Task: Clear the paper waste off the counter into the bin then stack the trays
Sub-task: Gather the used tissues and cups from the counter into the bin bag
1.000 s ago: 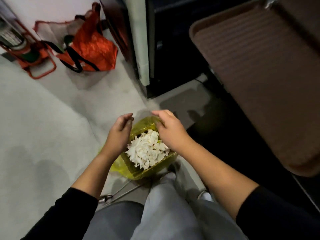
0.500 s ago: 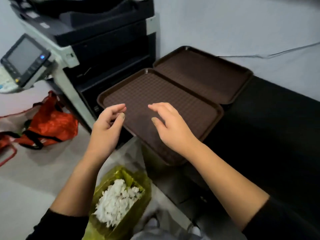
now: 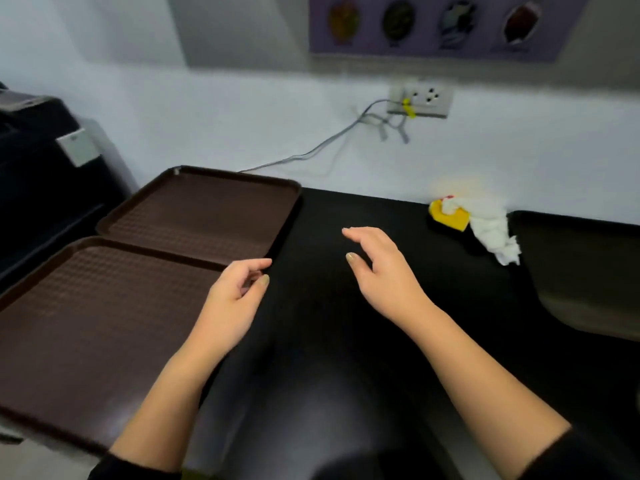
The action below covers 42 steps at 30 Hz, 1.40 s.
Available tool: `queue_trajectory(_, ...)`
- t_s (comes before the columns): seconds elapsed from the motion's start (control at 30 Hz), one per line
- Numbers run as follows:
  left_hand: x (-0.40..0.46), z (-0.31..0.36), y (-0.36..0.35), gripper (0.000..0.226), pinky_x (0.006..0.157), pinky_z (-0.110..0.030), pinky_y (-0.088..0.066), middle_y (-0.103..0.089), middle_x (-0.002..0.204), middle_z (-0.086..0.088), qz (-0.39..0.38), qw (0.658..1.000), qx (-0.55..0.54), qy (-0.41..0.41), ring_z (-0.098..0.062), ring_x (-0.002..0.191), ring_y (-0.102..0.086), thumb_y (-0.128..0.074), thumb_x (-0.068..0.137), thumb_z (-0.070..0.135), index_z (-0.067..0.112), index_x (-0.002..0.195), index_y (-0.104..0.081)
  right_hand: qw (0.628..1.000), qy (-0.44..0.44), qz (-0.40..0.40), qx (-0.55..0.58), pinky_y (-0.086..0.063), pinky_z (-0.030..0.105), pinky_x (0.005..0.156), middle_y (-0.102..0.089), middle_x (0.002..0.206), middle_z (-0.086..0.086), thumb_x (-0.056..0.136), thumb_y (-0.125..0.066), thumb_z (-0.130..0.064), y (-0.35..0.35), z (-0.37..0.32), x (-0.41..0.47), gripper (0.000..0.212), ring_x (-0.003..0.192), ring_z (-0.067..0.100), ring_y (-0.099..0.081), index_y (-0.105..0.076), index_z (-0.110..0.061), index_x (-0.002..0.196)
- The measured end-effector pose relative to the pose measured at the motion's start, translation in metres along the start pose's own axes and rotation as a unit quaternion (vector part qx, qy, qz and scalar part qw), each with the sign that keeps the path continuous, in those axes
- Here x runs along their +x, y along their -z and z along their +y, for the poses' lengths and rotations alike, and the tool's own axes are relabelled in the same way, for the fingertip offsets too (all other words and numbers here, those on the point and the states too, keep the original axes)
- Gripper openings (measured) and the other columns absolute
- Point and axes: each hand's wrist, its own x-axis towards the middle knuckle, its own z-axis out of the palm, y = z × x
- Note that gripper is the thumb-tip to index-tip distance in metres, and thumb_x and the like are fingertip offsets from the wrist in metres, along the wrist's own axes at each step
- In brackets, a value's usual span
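Both hands are empty above the black counter. The left hand has loosely curled fingers; the right hand has straight, slightly spread fingers. The crumpled white paper lies far right by the wall, touching a yellow wrapper. Its long side runs from the wall toward the person. I think the right hand should scoop up both bits together. Two brown trays lie side by side on the left.

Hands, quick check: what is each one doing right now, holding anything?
Left hand: open, fingers loosely curled, holding nothing, over the near tray's edge.
Right hand: open, fingers relaxed, holding nothing, above the black counter.
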Motion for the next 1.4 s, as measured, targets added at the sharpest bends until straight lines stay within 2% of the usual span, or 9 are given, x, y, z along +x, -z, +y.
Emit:
queue_trajectory(0.27, 0.055, 0.019, -0.124, 0.028, 0.078, -0.001, -0.04, -0.056, 0.111, 0.009, -0.14, 0.99, -0.003, -0.019, 0.001, 0.103, -0.054, -0.056, 0.092, 0.01, 0.036, 0.103, -0.058, 0.988, -0.124, 0.076, -0.049, -0.024, 0.015, 0.102, -0.048, 0.133, 0.006, 0.091, -0.054, -0.008, 0.084, 0.114, -0.005, 0.041, 0.128, 0.018, -0.041, -0.049, -0.01, 0.132)
queue_trajectory(0.4, 0.091, 0.025, -0.184, 0.034, 0.094, -0.018, -0.044, -0.049, 0.115, 0.018, -0.192, 0.981, 0.016, -0.037, -0.005, 0.115, -0.05, -0.057, 0.092, 0.015, 0.046, 0.104, -0.052, 0.97, -0.196, 0.116, -0.085, -0.023, 0.018, 0.104, -0.045, 0.136, 0.013, 0.089, -0.057, -0.009, 0.11, 0.176, 0.0, 0.045, 0.13, 0.025, -0.039, -0.047, -0.006, 0.133)
queue_trajectory(0.5, 0.124, 0.037, -0.229, 0.043, 0.108, -0.034, -0.037, -0.039, 0.132, 0.011, -0.236, 0.965, 0.081, -0.077, -0.005, 0.125, -0.039, -0.059, 0.09, 0.026, 0.039, 0.129, -0.047, 0.954, -0.264, 0.107, -0.092, -0.017, 0.028, 0.112, -0.028, 0.149, 0.012, 0.091, -0.057, -0.018, 0.113, 0.215, 0.012, 0.052, 0.14, 0.027, -0.019, -0.038, -0.009, 0.139)
queue_trajectory(0.6, 0.161, 0.056, -0.274, 0.059, 0.115, -0.037, -0.023, -0.02, 0.151, 0.005, -0.274, 0.943, 0.148, -0.117, -0.015, 0.139, -0.017, -0.061, 0.088, 0.035, 0.037, 0.141, -0.034, 0.938, -0.298, 0.082, -0.159, -0.008, 0.038, 0.117, -0.014, 0.155, 0.01, 0.092, -0.055, -0.027, 0.101, 0.248, 0.029, 0.062, 0.144, 0.029, -0.003, -0.026, -0.014, 0.145)
queue_trajectory(0.73, 0.207, 0.072, -0.327, 0.076, 0.111, -0.052, -0.028, -0.008, 0.156, -0.001, -0.285, 0.883, 0.284, -0.242, -0.026, 0.142, -0.008, -0.066, 0.081, 0.046, 0.037, 0.145, -0.027, 0.926, -0.286, 0.078, -0.232, -0.015, 0.053, 0.114, -0.015, 0.155, 0.013, 0.09, -0.057, -0.021, 0.087, 0.27, 0.046, 0.064, 0.143, 0.037, -0.006, -0.025, -0.017, 0.146)
queue_trajectory(0.9, 0.245, 0.074, -0.363, 0.091, 0.11, -0.056, -0.026, -0.004, 0.158, -0.001, -0.336, 0.801, 0.409, -0.279, -0.03, 0.143, -0.006, -0.067, 0.075, 0.055, 0.039, 0.147, -0.015, 0.921, -0.256, 0.125, -0.266, -0.036, 0.056, 0.097, -0.044, 0.135, 0.012, 0.083, -0.063, -0.021, 0.082, 0.276, 0.052, 0.06, 0.127, 0.039, -0.036, -0.04, -0.019, 0.138)
queue_trajectory(1.03, 0.249, 0.06, -0.362, 0.085, 0.108, -0.05, -0.033, -0.02, 0.153, -0.002, -0.343, 0.822, 0.368, -0.266, -0.029, 0.138, -0.021, -0.067, 0.079, 0.047, 0.035, 0.147, -0.018, 0.916, -0.256, 0.133, -0.278, -0.04, 0.047, 0.082, -0.048, 0.123, 0.006, 0.084, -0.061, -0.025, 0.085, 0.276, 0.051, 0.051, 0.111, 0.031, -0.041, -0.045, -0.024, 0.132)
queue_trajectory(1.2, 0.242, 0.037, -0.337, 0.053, 0.096, -0.047, -0.042, -0.047, 0.128, -0.013, -0.277, 0.86, 0.305, -0.301, -0.031, 0.115, -0.042, -0.054, 0.089, 0.014, 0.013, 0.14, -0.041, 0.923, -0.269, 0.116, -0.249, -0.037, 0.043, 0.088, -0.043, 0.126, 0.002, 0.086, -0.06, -0.035, 0.083, 0.266, 0.048, 0.048, 0.115, 0.027, -0.035, -0.042, -0.026, 0.13)
queue_trajectory(1.4, 0.222, 0.032, -0.297, 0.029, 0.087, -0.037, -0.045, -0.049, 0.112, -0.01, -0.252, 0.886, 0.259, -0.292, -0.025, 0.099, -0.05, -0.051, 0.093, 0.016, 0.008, 0.12, -0.058, 0.936, -0.284, 0.073, -0.195, -0.037, 0.037, 0.089, -0.043, 0.125, 0.006, 0.083, -0.061, -0.025, 0.083, 0.245, 0.04, 0.046, 0.116, 0.029, -0.032, -0.043, -0.019, 0.125)
